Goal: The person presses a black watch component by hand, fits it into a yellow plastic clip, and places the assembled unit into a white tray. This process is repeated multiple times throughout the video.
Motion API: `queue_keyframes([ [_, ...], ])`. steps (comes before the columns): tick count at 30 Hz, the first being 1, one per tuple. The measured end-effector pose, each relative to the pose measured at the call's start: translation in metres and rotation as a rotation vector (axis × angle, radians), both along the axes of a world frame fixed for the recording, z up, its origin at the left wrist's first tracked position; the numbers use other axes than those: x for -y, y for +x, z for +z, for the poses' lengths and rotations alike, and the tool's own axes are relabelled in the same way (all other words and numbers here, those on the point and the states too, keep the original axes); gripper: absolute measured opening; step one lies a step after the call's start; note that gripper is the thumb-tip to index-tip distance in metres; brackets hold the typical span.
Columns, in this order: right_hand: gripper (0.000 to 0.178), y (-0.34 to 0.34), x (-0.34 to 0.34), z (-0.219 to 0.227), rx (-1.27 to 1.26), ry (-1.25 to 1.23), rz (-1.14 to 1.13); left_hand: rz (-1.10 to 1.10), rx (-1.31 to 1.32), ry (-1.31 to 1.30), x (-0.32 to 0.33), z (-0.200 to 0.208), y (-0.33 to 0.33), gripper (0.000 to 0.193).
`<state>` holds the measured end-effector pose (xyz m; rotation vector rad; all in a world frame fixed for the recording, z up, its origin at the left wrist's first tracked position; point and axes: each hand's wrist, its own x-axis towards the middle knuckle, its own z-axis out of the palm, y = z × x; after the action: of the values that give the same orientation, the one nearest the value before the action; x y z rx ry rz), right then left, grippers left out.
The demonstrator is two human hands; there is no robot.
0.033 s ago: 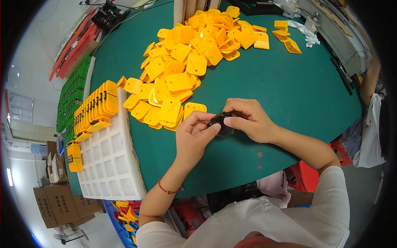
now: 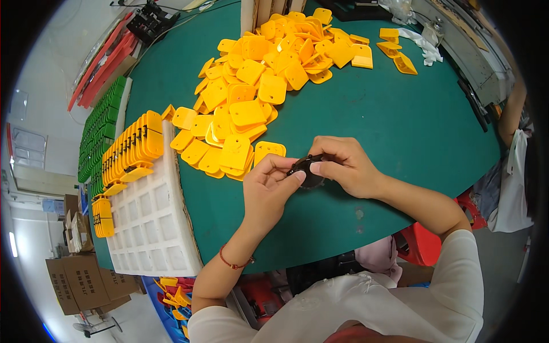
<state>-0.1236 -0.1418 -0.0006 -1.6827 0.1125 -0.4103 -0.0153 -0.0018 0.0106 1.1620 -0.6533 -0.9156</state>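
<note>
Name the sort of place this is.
Probably an assembly workshop: a heap of yellow parts lies on a green worktable, beside a white gridded tray, with cardboard boxes beyond.

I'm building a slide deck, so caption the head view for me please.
Left hand and right hand hold a dark round piece over a green table near piled yellow pieces.

Bright indoor light; tube lamp (image 2: 13, 244) glows far left; fisheye bends green table (image 2: 400, 128); corners black; dark disc (image 2: 311, 180) murky.
</note>
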Motion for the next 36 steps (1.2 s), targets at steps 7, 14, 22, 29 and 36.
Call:
queue_keyframes([
  [7, 0.010, 0.000, -0.004, 0.000, -0.048, 0.146, 0.011, 0.043, 0.067, -0.070, -0.001, -0.002, -0.003, 0.012],
  [14, 0.009, 0.001, -0.004, -0.003, -0.047, 0.162, 0.025, 0.055, 0.089, -0.087, 0.000, -0.002, -0.002, 0.012],
  [22, 0.015, 0.001, 0.008, -0.001, -0.021, -0.061, 0.051, 0.105, -0.007, -0.007, 0.005, -0.002, -0.001, 0.010],
  [29, 0.045, 0.012, 0.105, -0.007, 0.059, -0.906, -0.646, 0.118, -0.076, 0.033, 0.007, -0.004, 0.003, 0.016],
  [36, 0.054, 0.005, 0.149, -0.038, -0.249, -1.187, -0.703, 0.056, -0.131, 0.027, 0.011, -0.007, 0.001, 0.018],
])
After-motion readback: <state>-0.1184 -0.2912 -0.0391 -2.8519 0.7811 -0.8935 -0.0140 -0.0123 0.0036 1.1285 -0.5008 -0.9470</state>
